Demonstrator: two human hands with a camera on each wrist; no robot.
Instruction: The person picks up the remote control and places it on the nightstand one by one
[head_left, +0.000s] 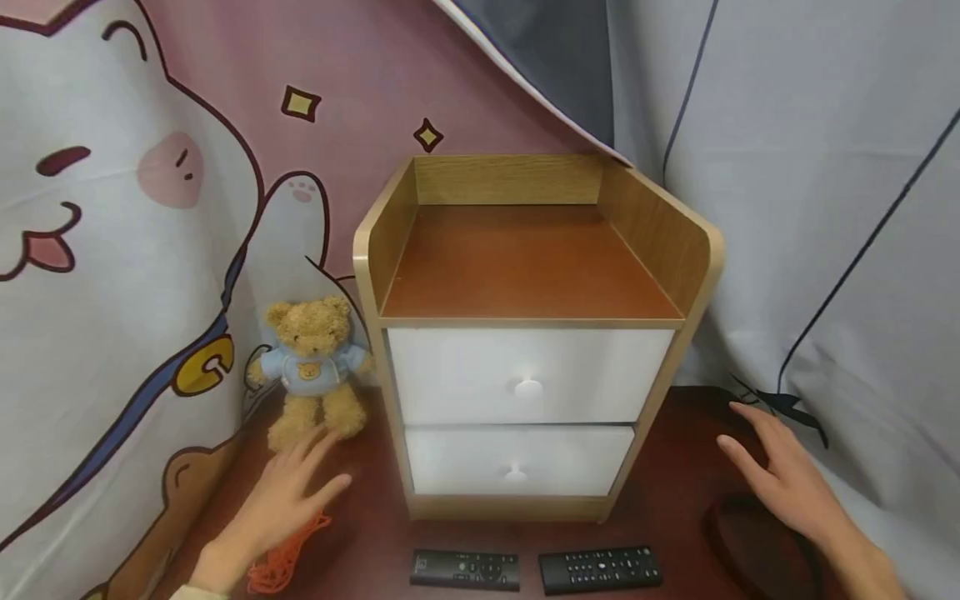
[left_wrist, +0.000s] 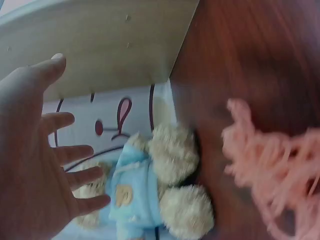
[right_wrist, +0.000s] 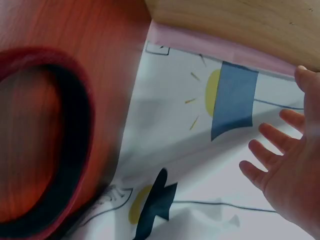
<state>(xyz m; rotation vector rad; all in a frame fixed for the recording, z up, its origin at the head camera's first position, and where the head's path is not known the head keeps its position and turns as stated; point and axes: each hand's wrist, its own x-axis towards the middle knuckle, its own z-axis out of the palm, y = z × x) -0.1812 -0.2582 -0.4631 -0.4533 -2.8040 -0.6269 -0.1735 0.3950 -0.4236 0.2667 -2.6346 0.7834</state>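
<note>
In the head view my left hand (head_left: 277, 504) reaches forward with spread, straight fingers and holds nothing. Its fingertips overlap the feet of a teddy bear (head_left: 309, 340) in a light blue top. Beneath that hand lies a loose bundle of orange cord (head_left: 288, 557), seen fluffy and close in the left wrist view. My right hand (head_left: 787, 479), empty with fingers extended, hovers over the table's right side. Between the hands stands a small wooden cabinet (head_left: 397, 507) with two white drawers (head_left: 465, 375), both closed.
Two black remotes, a left one (head_left: 465, 570) and a right one (head_left: 600, 570), lie before the cabinet. A dark red and black ring-shaped band (right_wrist: 82, 125) rests on the reddish-brown table (head_left: 375, 542) near my right hand. Printed cloth (head_left: 210, 125) hangs behind and along the sides.
</note>
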